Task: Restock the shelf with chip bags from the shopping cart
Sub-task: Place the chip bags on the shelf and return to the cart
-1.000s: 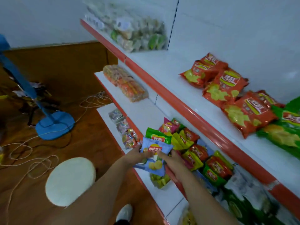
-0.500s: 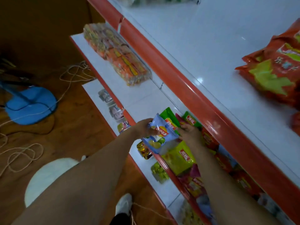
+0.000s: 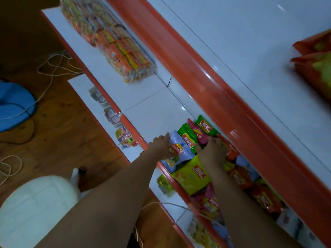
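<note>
A light blue chip bag (image 3: 180, 151) stands at the left end of a row of chip bags on the middle shelf (image 3: 161, 115). My left hand (image 3: 161, 146) grips its left edge. My right hand (image 3: 211, 151) presses against the green (image 3: 187, 138) and pink (image 3: 198, 134) bags just right of it, fingers curled on them. A yellow-green bag (image 3: 191, 176) lies flat in front, under my right wrist. More red and pink bags (image 3: 261, 196) fill the shelf to the right. The shopping cart is out of view.
A red-edged upper shelf (image 3: 206, 72) overhangs the row, with orange bags (image 3: 315, 63) at its right. A wrapped snack multipack (image 3: 111, 36) lies further left on the middle shelf. Small packets (image 3: 125, 138) sit on the lower shelf. On the wooden floor are a white stool (image 3: 34, 208), cords and a blue base (image 3: 14, 106).
The blue bag has gone from held in front of the shelf to standing on it at the row's left end. My head has moved closer and lower toward the shelf.
</note>
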{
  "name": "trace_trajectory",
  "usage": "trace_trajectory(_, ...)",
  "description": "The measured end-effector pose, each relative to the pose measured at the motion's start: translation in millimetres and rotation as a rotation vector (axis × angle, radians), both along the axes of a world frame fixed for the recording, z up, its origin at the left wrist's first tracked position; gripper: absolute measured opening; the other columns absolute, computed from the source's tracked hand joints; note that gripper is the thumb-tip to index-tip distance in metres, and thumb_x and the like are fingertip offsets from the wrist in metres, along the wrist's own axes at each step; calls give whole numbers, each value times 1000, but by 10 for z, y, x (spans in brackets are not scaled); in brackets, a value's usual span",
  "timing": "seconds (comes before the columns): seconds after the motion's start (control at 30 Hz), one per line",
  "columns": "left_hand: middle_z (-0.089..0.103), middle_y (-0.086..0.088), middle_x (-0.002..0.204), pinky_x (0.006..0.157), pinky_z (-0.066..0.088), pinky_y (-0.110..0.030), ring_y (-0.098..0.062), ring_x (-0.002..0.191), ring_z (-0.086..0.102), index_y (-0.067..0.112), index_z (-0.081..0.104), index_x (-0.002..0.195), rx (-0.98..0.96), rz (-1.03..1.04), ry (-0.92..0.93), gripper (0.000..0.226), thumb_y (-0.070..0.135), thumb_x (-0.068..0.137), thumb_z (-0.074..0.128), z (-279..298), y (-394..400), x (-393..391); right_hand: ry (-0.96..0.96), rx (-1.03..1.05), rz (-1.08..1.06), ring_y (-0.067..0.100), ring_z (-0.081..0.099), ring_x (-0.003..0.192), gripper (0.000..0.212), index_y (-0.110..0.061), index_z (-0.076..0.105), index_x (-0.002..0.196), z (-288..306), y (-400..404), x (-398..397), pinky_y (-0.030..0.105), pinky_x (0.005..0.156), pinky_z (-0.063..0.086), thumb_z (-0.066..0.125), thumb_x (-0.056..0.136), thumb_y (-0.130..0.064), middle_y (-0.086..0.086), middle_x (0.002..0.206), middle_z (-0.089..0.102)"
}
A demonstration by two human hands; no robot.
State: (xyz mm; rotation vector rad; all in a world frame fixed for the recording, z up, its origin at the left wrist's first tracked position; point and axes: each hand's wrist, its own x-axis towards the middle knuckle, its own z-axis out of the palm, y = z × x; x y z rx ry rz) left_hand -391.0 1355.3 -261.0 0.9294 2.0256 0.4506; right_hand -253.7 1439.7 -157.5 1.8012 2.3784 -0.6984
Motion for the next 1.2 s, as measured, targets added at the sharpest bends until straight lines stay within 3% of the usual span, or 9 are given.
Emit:
trace_trajectory(0.1, 27, -16, 157, 114, 30, -47, -35, 143, 28, 14, 8, 157, 26, 93, 81, 97, 51, 86, 64, 221, -261, -2, 9, 84, 31, 34, 44, 132, 52, 1, 50, 135, 87, -171, 46, 38, 109, 33, 57, 94, -31, 23, 141, 49)
trace_trajectory(0.2, 29, -16, 155, 112, 31, -46, -34, 143, 29, 15, 13, 156, 20, 203, 108, 93, 51, 86, 63, 480, -711, 55, 14, 90, 76, 36, 49, 125, 57, -3, 50, 134, 170, -525, 108, 41, 99, 41, 57, 91, -40, 20, 137, 51)
trace_trajectory(0.43, 29, -10, 157, 112, 33, -51, -35, 141, 31, 25, 17, 155, -69, 437, 229, 82, 59, 89, 54, 1119, -2181, 577, 136, 17, 448, 37, 58, 113, 54, -9, 59, 124, 348, -1728, 240, 43, 90, 49, 56, 84, -45, 18, 120, 62)
trace_trajectory(0.53, 28, -8, 158, 114, 31, -53, -34, 143, 29, 28, 19, 154, -56, 588, 294, 73, 58, 93, 47, 1401, -2942, 954, 187, 14, 662, 32, 52, 124, 63, -15, 51, 134, 510, -2376, 378, 41, 100, 45, 43, 87, -56, 13, 134, 56)
trace_trajectory(0.67, 32, -9, 156, 113, 31, -53, -34, 142, 30, 25, 26, 152, -67, 796, 332, 65, 58, 97, 38, 1629, -4138, 1669, 219, -53, 933, 29, 39, 138, 63, -16, 39, 144, 650, -3293, 686, 41, 111, 36, 43, 94, -54, 10, 150, 42)
trace_trajectory(0.93, 41, -12, 147, 111, 35, -51, -36, 136, 37, 23, 34, 148, -178, 1180, 319, 64, 61, 96, 33, 1810, -6607, 3435, 223, -124, 1431, 26, 35, 140, 65, -20, 31, 149, 920, -5748, 1550, 41, 113, 34, 39, 95, -56, 6, 154, 35)
trace_trajectory(1.2, 47, -13, 140, 103, 40, -48, -36, 130, 42, 20, 41, 142, -233, 1710, 285, 57, 57, 98, 34, 1861, -8755, 5553, 255, -202, 1989, 26, 45, 134, 59, -10, 45, 141, 833, -8486, 2863, 36, 108, 36, 51, 93, -45, 9, 144, 50)
